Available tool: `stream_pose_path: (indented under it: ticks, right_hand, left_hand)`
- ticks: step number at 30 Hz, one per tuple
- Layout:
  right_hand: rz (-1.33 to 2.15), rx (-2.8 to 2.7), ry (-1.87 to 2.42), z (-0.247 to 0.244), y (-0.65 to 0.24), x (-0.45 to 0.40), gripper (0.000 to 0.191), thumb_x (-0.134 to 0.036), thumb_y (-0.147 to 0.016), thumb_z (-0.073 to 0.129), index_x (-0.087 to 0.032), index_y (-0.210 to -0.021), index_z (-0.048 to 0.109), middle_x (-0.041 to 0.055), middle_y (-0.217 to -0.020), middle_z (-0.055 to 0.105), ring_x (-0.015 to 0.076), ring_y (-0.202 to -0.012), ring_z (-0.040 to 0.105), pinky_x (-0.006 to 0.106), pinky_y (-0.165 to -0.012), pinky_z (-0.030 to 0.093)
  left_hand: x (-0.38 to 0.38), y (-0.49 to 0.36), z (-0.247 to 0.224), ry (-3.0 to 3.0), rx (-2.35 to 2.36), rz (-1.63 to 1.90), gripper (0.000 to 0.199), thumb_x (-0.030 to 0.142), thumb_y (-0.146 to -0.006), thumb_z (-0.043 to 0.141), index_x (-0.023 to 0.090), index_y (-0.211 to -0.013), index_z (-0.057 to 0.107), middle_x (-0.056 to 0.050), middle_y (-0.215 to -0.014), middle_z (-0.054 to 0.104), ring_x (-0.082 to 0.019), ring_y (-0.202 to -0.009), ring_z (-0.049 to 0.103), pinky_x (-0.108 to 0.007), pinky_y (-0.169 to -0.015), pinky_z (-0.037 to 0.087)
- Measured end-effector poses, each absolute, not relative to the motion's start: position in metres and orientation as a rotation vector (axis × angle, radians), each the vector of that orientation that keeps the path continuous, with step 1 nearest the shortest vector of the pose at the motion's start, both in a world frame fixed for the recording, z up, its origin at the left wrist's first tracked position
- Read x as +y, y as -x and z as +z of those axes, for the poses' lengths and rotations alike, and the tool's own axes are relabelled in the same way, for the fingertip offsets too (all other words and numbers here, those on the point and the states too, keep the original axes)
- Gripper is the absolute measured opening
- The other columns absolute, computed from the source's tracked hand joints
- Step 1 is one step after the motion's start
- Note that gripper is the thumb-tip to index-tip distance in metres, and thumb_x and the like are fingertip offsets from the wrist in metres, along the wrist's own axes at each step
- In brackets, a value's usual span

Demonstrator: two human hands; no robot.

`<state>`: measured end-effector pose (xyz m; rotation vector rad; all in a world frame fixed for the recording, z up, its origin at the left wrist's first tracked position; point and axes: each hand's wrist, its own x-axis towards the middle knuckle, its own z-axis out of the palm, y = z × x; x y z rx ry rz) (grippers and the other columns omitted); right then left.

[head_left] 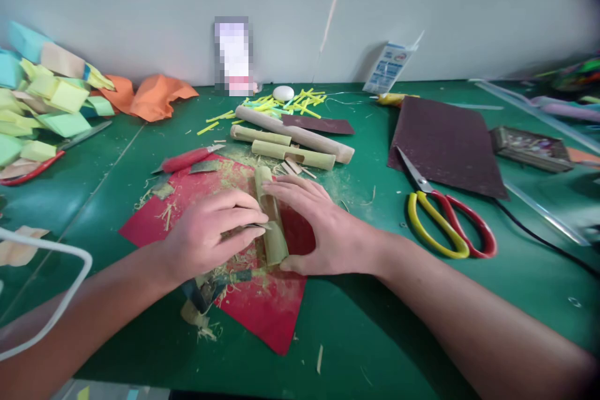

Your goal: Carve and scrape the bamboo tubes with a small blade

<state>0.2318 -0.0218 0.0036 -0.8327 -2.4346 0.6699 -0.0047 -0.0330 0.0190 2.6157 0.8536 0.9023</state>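
Note:
A short length of bamboo [275, 244] with an opening cut in its side lies on the dusty red sheet [281, 325]. My right hand [323, 225] grips it between the fingers at its far end and the thumb at its near end. My left hand [220, 231] pinches a small, thin folded piece of sandpaper [262, 225] against the bamboo's left side; most of that piece is hidden by the fingers. Shavings and pale dust surround both hands. A red-handled utility knife [187, 159] rests at the sheet's far edge.
Beyond the hands lie two cut bamboo pieces [300, 154] and a longer round stick [300, 132]. Scissors [440, 212] and a dark brown sheet [445, 144] are at right. Folded papers [51, 97] are heaped at left; a white frame [79, 256] juts in.

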Motion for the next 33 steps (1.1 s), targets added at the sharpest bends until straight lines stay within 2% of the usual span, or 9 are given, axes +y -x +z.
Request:
stream_pose_path:
  ticks: [3, 8, 11, 15, 20, 25, 33]
  right_hand:
    - [0.729, -2.441, 0.866, 0.002, -0.234, -0.018, 0.104, -0.051, -0.061, 0.079, -0.021, -0.147, 0.03, 0.0149, -0.149, 0.037, 0.0318, -0.139, 0.03, 0.05, -0.111, 0.029]
    - [0.771, -2.494, 0.771, 0.0, -0.237, -0.01, 0.099, -0.055, -0.064, 0.077, -0.017, -0.145, 0.036, 0.0166, -0.154, 0.029, 0.0295, -0.142, 0.026, 0.043, -0.113, 0.029]
    - [0.75, -2.518, 0.781, 0.0, -0.238, -0.009, 0.102, -0.058, -0.063, 0.077, -0.018, -0.146, 0.034, 0.0169, -0.156, 0.024, 0.0299, -0.144, 0.023, 0.045, -0.114, 0.026]
    - [0.719, -2.53, 0.803, -0.002, -0.236, -0.009, 0.11, -0.062, -0.06, 0.077, -0.018, -0.149, 0.028, 0.0187, -0.155, 0.025, 0.0324, -0.143, 0.024, 0.049, -0.112, 0.027]
    - [0.603, -2.538, 0.817, -0.003, -0.235, -0.009, 0.109, -0.065, -0.058, 0.076, -0.017, -0.146, 0.034, 0.0202, -0.153, 0.029, 0.0336, -0.142, 0.024, 0.052, -0.112, 0.025]
    - [0.583, -2.556, 0.774, -0.004, -0.236, -0.007, 0.107, -0.065, -0.061, 0.075, -0.017, -0.146, 0.031, 0.0199, -0.154, 0.028, 0.0291, -0.143, 0.025, 0.048, -0.113, 0.025]
    - [0.567, -2.543, 0.764, -0.007, -0.238, -0.006, 0.107, -0.065, -0.061, 0.074, -0.015, -0.146, 0.031, 0.0197, -0.154, 0.03, 0.0283, -0.142, 0.027, 0.047, -0.113, 0.026]
  left_hand:
    - [-0.033, 0.007, 0.02, -2.679, 0.82, 0.911, 0.018, 0.012, -0.088, 0.06, 0.014, -0.103, 0.068, -0.007, -0.1, 0.067, -0.013, -0.093, 0.064, -0.023, -0.086, 0.052]
    - [-0.032, 0.006, 0.009, -2.679, 0.792, 0.909, 0.019, 0.011, -0.089, 0.057, 0.015, -0.105, 0.068, -0.008, -0.104, 0.067, -0.014, -0.097, 0.064, -0.025, -0.089, 0.052]
    - [-0.031, 0.005, 0.004, -2.692, 0.759, 0.907, 0.022, 0.01, -0.09, 0.055, 0.016, -0.109, 0.066, -0.008, -0.106, 0.066, -0.015, -0.099, 0.063, -0.027, -0.089, 0.052]
    - [-0.028, 0.007, 0.002, -2.679, 0.74, 0.882, 0.021, 0.012, -0.09, 0.056, 0.018, -0.107, 0.067, -0.007, -0.107, 0.066, -0.016, -0.1, 0.063, -0.028, -0.089, 0.053]
    - [-0.029, 0.005, 0.0, -2.65, 0.736, 0.87, 0.02, 0.018, -0.088, 0.062, 0.015, -0.107, 0.067, -0.009, -0.108, 0.065, -0.017, -0.099, 0.063, -0.029, -0.089, 0.054]
    - [-0.031, -0.001, 0.0, -2.659, 0.752, 0.911, 0.018, 0.017, -0.09, 0.058, 0.016, -0.105, 0.067, -0.008, -0.106, 0.067, -0.017, -0.097, 0.063, -0.032, -0.087, 0.054]
    - [-0.029, -0.001, -0.002, -2.736, 0.684, 0.88, 0.018, 0.015, -0.091, 0.056, 0.015, -0.107, 0.066, -0.008, -0.109, 0.067, -0.018, -0.099, 0.061, -0.033, -0.089, 0.051]
